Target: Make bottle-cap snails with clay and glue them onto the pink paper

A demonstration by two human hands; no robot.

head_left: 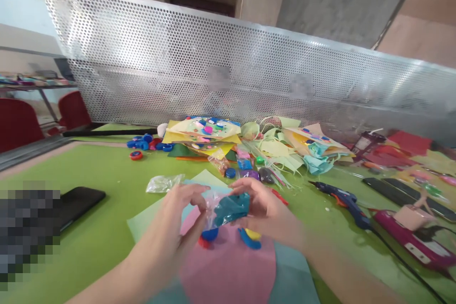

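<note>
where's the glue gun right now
The blue glue gun lies on the green table to the right of the right hand, just left of a pink case.

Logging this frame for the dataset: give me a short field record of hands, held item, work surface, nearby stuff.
left hand: fingers pinch the clear plastic bag
right hand: grips the same bag from the other side
held item: clear plastic bag with teal pieces inside
under hands: pink paper circle on light blue sheets, with blue, red and yellow bits on it
surface: green table
right of hands: blue glue gun, corded
left of hands: black phone
behind: stack of decorated paper crafts, blue bottle caps, perforated metal panel
</note>
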